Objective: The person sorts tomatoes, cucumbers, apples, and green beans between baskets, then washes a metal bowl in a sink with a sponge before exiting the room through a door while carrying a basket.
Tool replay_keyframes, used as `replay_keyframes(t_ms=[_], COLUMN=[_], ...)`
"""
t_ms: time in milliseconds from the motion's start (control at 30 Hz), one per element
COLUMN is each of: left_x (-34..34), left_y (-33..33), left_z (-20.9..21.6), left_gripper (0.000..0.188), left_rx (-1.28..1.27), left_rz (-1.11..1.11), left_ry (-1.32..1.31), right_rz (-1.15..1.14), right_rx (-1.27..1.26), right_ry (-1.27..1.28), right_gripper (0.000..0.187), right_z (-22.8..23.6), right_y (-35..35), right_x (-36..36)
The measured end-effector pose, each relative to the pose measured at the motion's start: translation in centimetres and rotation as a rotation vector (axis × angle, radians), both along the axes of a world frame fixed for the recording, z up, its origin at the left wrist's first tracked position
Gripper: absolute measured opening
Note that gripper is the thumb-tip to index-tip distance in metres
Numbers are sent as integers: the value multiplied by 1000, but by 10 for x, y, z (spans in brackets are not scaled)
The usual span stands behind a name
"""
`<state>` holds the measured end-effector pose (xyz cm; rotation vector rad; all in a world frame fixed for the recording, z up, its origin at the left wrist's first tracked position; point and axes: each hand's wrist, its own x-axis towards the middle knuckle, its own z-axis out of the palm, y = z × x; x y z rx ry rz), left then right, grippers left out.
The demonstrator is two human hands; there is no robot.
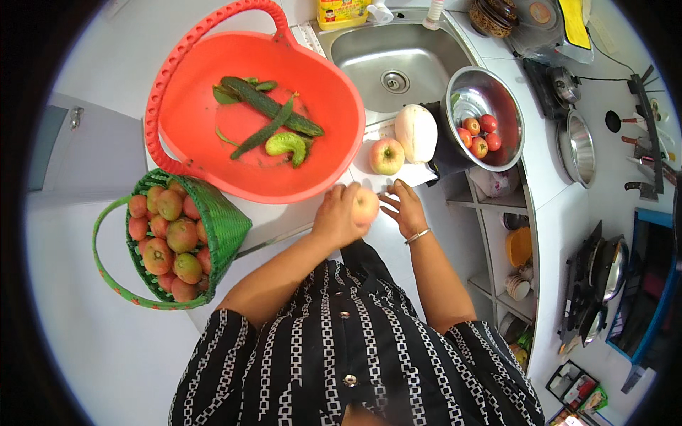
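My left hand is closed around a red-and-yellow apple in front of the counter's near edge. Just right of it, my right hand has its fingers apart and holds nothing; a bracelet circles the wrist. A second apple sits on the counter, beside a pale, oblong vegetable. To the left stands a big red plastic basin with a handle, holding dark green cucumbers and a paler, curved one. Below the basin, a green woven basket is full of round red-green fruit.
A steel sink lies at the back, with a yellow bottle behind it. Right of my hands, a steel bowl holds several tomatoes. Open shelves run below the right counter. Knives hang on the right wall.
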<state>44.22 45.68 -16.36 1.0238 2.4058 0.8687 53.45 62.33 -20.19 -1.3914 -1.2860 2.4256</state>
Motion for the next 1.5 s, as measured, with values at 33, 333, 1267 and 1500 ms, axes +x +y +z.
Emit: replay_keyframes(t_ms=[33,333,1267,1500], left_x=[-5,-12,-215,-170], left_y=[7,0,-6,-53], left_z=[-2,-4,4,148], left_gripper=[80,78,97,82], left_rx=[-41,25,-486,-19], left_rz=[19,-36,202,229], left_ry=[-10,84,153,438], right_rz=[-9,213,952,479], right_rx=[-55,351,1282,602], right_ry=[24,-47,165,519], right_gripper=[62,61,28,31], right_z=[7,25,37,162], right_y=[-2,-2,-24,-7], right_x=[7,4,-373,-245])
